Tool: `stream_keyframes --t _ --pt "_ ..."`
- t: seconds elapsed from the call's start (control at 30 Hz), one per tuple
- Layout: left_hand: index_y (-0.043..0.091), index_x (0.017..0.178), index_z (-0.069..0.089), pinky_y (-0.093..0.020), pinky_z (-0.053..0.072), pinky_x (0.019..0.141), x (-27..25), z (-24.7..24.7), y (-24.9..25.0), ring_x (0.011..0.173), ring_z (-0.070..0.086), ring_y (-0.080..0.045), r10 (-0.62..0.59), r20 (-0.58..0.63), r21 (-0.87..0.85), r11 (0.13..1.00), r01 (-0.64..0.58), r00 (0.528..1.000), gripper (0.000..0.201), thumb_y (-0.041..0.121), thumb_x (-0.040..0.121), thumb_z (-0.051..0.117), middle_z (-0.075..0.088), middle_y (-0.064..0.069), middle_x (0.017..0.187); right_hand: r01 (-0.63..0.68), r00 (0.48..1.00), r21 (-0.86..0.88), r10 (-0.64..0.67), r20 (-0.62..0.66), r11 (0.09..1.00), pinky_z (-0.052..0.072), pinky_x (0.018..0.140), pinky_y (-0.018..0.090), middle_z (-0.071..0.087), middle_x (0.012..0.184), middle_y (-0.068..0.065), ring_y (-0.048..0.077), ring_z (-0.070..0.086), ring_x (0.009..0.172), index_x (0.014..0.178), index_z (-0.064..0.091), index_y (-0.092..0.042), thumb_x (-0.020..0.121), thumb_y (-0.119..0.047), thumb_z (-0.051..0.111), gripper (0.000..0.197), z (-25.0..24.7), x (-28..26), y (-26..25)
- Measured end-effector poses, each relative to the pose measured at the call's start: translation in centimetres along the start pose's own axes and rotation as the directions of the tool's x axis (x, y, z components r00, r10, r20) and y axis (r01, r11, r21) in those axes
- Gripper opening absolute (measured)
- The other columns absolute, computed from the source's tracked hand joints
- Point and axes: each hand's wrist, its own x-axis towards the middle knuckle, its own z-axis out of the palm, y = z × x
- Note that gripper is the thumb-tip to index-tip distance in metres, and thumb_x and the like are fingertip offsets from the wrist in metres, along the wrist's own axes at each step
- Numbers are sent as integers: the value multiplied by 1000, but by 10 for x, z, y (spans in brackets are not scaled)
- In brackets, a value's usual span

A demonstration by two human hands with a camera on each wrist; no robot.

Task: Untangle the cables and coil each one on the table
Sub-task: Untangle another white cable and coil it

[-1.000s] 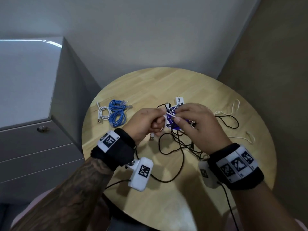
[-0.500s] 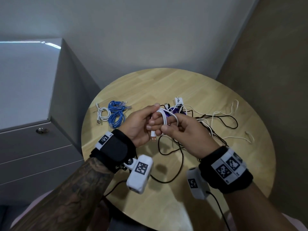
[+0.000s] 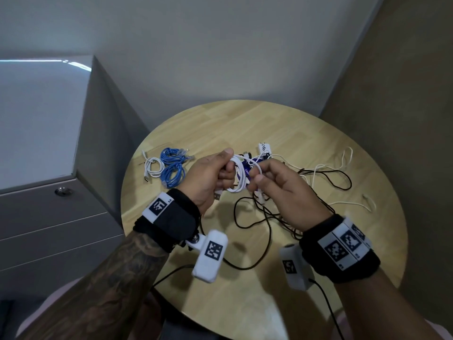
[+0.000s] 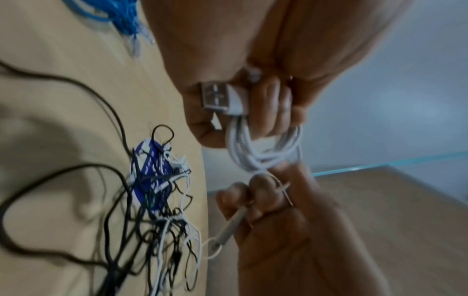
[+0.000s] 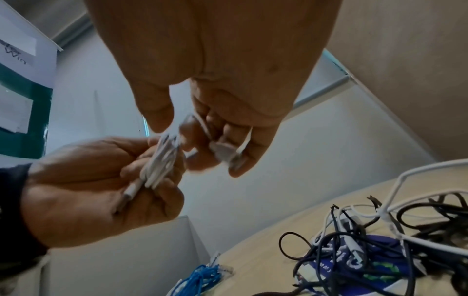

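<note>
My left hand (image 3: 215, 175) grips a small coil of white USB cable (image 3: 239, 177) above the round wooden table (image 3: 220, 303); its metal plug (image 4: 215, 98) pokes out below my fingers. My right hand (image 3: 272, 177) pinches the free end of the same white cable (image 5: 200, 124) just right of the coil. Under both hands lies a tangle of black and white cables (image 3: 282, 207) over a blue-and-white card (image 5: 375, 264). Two blue coils (image 3: 172, 168) and a white coil (image 3: 154, 166) lie at the table's left.
A grey cabinet (image 3: 49, 217) stands left of the table, with a wall behind and a brown wall at the right. Loose white cable (image 3: 353, 204) and black loops (image 3: 338, 180) spread toward the table's right edge. A small white tag (image 3: 264, 148) lies behind the tangle.
Both hands have risen off the tangle and come nearer to me. The white cable has been wound into more loops in my left hand, as my right hand keeps feeding its end around.
</note>
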Motion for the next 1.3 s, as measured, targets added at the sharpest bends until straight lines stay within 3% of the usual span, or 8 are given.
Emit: stream_keyframes --t 0.13,0.3,0.47,0.73,0.93,1.03,1.17,1.3 --pt "11 64 42 -17 15 43 1 -3 1 47 21 -7 0 -3 27 1000 0 1000 42 23 103 42 25 3 56 63 994 -115 -73 -78 991 55 87 44 73 97 2 23 68 91 102 74 -17 97 -9 63 15 -2 4 6" --pt "9 64 42 -17 13 44 -1 -2 2 46 21 -6 -77 69 0 997 77 995 41 22 103 42 26 5 52 -25 979 222 69 -192 975 60 76 28 77 98 13 20 75 84 101 75 -13 97 0 61 19 -2 8 1" --pt "8 64 43 -16 14 43 -3 2 1 44 21 -5 -81 116 18 997 79 990 40 20 103 40 27 4 50 -139 977 446 195 -82 884 61 73 28 76 85 12 19 74 75 96 66 -11 97 1 58 15 1 7 -1" --pt "17 58 50 -29 8 52 -1 -4 -2 53 17 -12 -24 131 183 983 0 991 39 37 91 52 26 1 57 -210 965 339 250 -78 917 49 68 25 72 84 -3 12 64 80 88 71 -19 98 -16 62 13 10 7 2" --pt "8 65 43 -16 14 44 -6 0 4 45 23 -4 -72 168 0 997 73 983 39 21 101 42 28 2 52 -265 961 378 277 26 887 39 62 24 61 73 0 8 48 62 94 72 -6 102 -20 55 23 10 8 4" --pt "8 60 48 -15 14 43 -7 3 4 45 23 -4 -56 168 -39 997 63 984 41 20 99 43 28 2 54 -188 969 360 232 -81 914 38 59 24 59 74 4 8 48 61 101 70 -2 101 -19 58 21 19 8 6" --pt "11 56 57 -17 13 45 -10 8 3 46 25 -3 -34 163 -54 998 44 986 50 16 102 40 38 5 50 1 946 337 108 -305 941 56 69 35 68 80 22 18 65 71 100 63 -12 95 -3 65 10 25 9 2" --pt "9 58 52 -14 17 41 -8 9 5 45 25 -4 4 95 -25 1000 -1 995 45 19 101 43 34 3 51 17 960 284 64 -272 959 50 60 22 73 74 -3 5 62 63 91 67 -13 97 -7 63 10 28 6 -1"
